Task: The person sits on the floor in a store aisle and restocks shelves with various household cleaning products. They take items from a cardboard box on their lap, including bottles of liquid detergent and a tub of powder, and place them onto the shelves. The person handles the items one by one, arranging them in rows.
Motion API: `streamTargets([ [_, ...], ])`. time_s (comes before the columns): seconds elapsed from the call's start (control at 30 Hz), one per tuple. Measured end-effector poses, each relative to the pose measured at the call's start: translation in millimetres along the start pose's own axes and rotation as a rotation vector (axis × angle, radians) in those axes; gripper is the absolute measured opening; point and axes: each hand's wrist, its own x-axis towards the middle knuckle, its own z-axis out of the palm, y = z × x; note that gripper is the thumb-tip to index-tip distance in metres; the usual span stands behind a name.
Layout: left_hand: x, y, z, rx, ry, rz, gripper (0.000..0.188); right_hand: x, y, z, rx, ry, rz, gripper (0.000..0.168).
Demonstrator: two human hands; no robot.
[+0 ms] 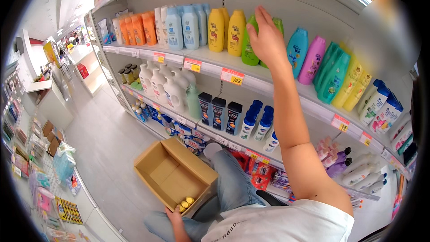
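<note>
My right hand (267, 37) is raised to the upper shelf, its fingers extended over green shampoo bottles (249, 52); whether it grips one is hidden. Two yellow bottles (236, 33) stand to its left, and a blue bottle (297, 52) and a pink bottle (311, 60) to its right. Down at my lap, my left hand (174, 215) holds the near edge of an open cardboard box (174, 171). Inside the box, at its near corner, are several items with yellow caps (184, 204).
A lower shelf (210, 131) carries black-capped bottles (218, 112), white pump bottles (158, 84) and blue-capped bottles (248, 122). Detergent packs (260, 174) lie below, near my knee. Across the aisle floor (100, 148) stands another shelf unit (94, 215) with packaged goods.
</note>
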Motion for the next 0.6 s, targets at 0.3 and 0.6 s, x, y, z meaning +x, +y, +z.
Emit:
streamTargets([
  [0.3, 0.4, -1.4, -1.3, 0.002, 0.054, 0.044, 0.068, 7.0, -14.7, -20.2, 0.099, -0.105, 0.054, 0.037],
  [0.6, -6.3, 4.0, 12.0, 0.02, 0.042, 0.061, 0.058, -27.8, -15.3, -61.6, -0.03, 0.096, -0.08, 0.032],
])
